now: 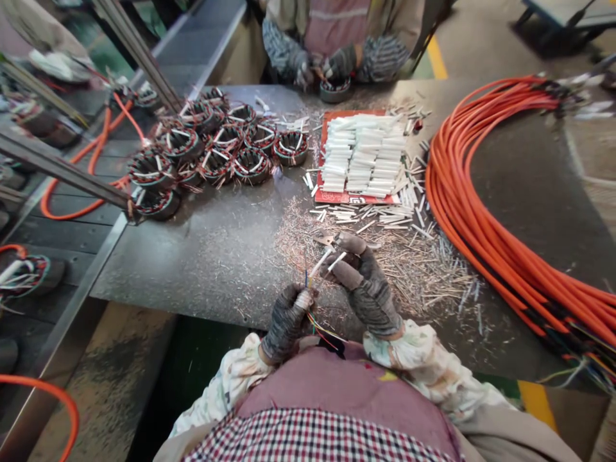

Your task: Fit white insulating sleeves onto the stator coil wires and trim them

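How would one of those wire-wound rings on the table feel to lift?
The wound stator probably feels heavy for its size, with a thick metal-looking core. On edge it could roll; its wire ends would likely flop.

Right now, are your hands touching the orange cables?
No, the gloved left hand holds thin wires, the right hand white sleeves, and the orange cables lie apart.

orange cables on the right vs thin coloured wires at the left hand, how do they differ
The orange cables are thick, while the thin coloured wires are fine. The orange cables lie in a long curved bundle on the metal workbench; the thin wires are few, at the gloved left hand. The cables look uniformly orange; the thin wires are mixed colours. Both are flexible wiring.
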Demonstrator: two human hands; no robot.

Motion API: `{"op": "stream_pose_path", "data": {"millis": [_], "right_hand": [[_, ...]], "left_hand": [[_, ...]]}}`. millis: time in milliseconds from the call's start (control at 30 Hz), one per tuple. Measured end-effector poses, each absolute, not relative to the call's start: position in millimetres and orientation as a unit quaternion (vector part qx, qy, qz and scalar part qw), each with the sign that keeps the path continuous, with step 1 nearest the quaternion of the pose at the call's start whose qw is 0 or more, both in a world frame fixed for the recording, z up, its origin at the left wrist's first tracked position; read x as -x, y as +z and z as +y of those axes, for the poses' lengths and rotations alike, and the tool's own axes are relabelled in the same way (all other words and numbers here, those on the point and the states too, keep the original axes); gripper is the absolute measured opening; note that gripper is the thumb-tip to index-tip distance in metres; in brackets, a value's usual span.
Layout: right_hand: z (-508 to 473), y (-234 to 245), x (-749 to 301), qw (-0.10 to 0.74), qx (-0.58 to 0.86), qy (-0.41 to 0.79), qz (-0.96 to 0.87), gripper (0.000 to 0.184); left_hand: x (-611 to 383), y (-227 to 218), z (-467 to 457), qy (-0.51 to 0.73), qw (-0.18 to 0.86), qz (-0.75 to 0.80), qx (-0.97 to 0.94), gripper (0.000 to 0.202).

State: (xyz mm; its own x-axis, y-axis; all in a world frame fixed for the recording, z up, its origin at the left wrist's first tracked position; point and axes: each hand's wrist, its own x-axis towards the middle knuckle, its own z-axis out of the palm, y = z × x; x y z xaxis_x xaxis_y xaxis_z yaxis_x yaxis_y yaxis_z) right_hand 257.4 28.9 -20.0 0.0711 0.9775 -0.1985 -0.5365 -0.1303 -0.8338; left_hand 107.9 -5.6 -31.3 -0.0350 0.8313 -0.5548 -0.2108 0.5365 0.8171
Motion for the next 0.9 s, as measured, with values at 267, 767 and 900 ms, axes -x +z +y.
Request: {"op": "stream_pose_path", "data": {"millis": [267, 767, 900], "right_hand": [[28, -16, -260, 0.604, 0.422, 0.573, -0.358, 0.049], [29, -14, -258, 0.498, 0.407, 0.683, -0.345, 0.073], [37, -21, -256, 0.531, 0.449, 0.636, -0.332, 0.063]], "left_hand": [[-109, -33, -5, 0.414, 0.623, 0.603, -0.278, 0.04], [-108, -48, -9, 0.435, 0.536, 0.615, -0.382, 0.031], [-107, -45, -12, 0.426, 0.607, 0.58, -0.338, 0.04]]}}
